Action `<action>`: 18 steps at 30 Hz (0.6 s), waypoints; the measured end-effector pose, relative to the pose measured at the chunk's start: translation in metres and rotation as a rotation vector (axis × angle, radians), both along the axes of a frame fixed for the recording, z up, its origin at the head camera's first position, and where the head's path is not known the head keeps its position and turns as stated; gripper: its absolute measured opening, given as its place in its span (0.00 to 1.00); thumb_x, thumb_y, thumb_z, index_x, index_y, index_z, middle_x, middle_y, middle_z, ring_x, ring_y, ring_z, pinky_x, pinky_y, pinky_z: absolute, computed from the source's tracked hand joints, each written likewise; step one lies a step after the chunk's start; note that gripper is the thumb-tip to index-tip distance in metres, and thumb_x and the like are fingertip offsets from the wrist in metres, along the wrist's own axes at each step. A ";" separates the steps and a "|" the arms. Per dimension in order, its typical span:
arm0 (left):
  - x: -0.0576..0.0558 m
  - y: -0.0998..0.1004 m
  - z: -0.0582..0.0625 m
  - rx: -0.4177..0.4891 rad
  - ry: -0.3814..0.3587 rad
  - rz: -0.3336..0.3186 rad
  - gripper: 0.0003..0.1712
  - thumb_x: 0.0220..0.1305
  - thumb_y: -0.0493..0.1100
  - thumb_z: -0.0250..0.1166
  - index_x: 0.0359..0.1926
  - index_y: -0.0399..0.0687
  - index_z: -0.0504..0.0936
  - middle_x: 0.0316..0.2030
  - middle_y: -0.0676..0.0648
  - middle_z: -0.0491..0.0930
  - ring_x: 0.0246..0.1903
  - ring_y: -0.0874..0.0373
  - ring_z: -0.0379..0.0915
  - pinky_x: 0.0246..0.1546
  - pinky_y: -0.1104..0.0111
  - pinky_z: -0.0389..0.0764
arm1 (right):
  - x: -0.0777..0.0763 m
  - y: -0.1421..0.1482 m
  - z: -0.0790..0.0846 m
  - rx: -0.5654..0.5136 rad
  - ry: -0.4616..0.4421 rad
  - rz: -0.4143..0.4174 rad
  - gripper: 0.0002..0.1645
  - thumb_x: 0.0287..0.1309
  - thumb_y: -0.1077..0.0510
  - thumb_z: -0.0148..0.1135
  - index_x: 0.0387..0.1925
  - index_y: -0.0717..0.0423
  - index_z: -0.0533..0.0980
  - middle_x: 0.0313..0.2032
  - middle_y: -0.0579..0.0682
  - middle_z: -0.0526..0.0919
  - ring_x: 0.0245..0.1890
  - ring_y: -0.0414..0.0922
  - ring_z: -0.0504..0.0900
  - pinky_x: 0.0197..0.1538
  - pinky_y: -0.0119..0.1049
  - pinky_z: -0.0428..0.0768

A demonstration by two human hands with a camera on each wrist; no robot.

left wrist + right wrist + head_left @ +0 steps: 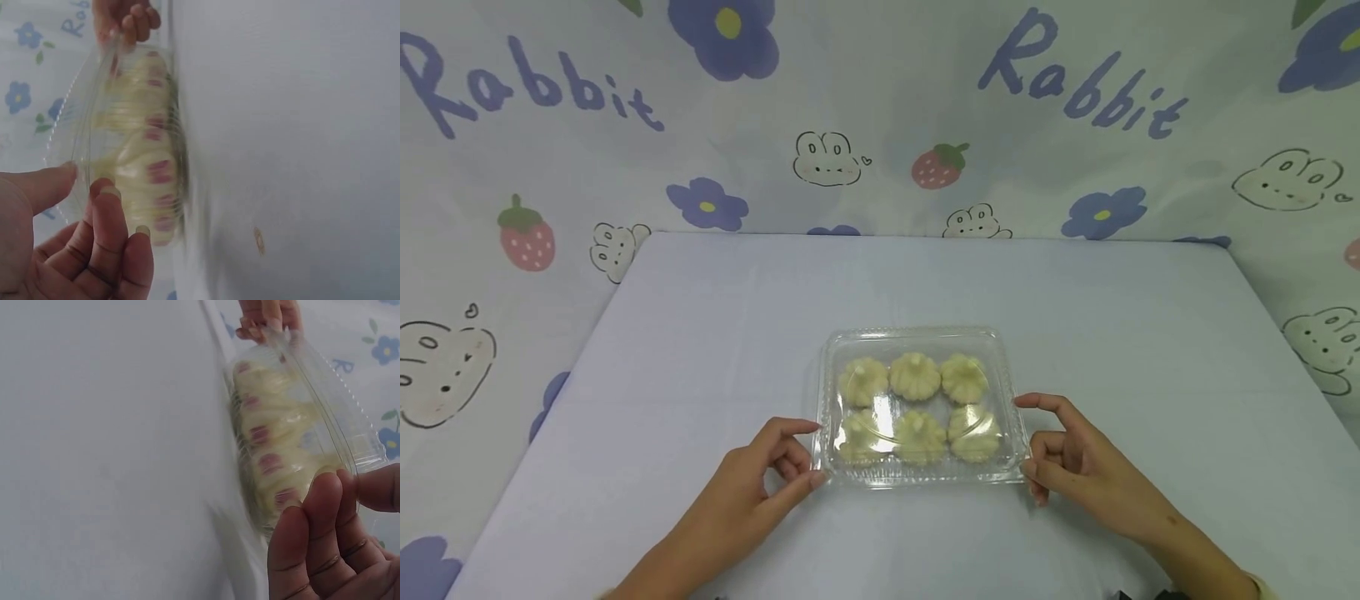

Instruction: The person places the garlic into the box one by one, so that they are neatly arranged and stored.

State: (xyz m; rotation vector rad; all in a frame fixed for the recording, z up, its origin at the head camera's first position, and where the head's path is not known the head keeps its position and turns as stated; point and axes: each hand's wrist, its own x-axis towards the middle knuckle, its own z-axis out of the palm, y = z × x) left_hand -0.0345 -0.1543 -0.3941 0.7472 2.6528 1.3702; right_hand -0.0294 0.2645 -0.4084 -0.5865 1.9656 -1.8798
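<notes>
A clear plastic clamshell box [917, 479], its lid down, is at the middle of the near part of the table. Inside it, several pale yellow, ridged, pumpkin-shaped buns [915, 377] lie in two rows; pinkish-red patches show on their sides in the wrist views. My left hand [748, 487] pinches the rim at the box's near left corner, thumb on one side and fingertips on the other. On the opposite side, my right hand [1093, 475] pinches the near right corner, its index finger stretched along the right edge.
A white cloth covers the table [700, 350]. Behind it and along both sides hangs a pale curtain [895, 108] printed with flowers, strawberries, rabbits and lettering. A small brownish mark [259, 240] shows on the white surface in the left wrist view.
</notes>
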 end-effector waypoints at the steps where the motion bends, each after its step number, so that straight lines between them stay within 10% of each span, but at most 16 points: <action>1: -0.001 0.000 0.000 0.003 0.004 -0.006 0.27 0.69 0.40 0.73 0.65 0.50 0.72 0.35 0.67 0.79 0.31 0.69 0.77 0.30 0.71 0.78 | 0.000 0.000 0.000 0.000 0.002 0.002 0.40 0.73 0.76 0.52 0.78 0.56 0.50 0.26 0.58 0.74 0.26 0.52 0.81 0.33 0.44 0.84; 18: -0.016 0.000 -0.002 -0.004 -0.037 -0.010 0.27 0.70 0.41 0.72 0.66 0.49 0.72 0.36 0.64 0.82 0.32 0.67 0.79 0.31 0.69 0.79 | -0.001 0.000 0.005 0.082 0.041 -0.058 0.38 0.75 0.72 0.53 0.79 0.56 0.52 0.30 0.57 0.78 0.30 0.52 0.81 0.37 0.43 0.83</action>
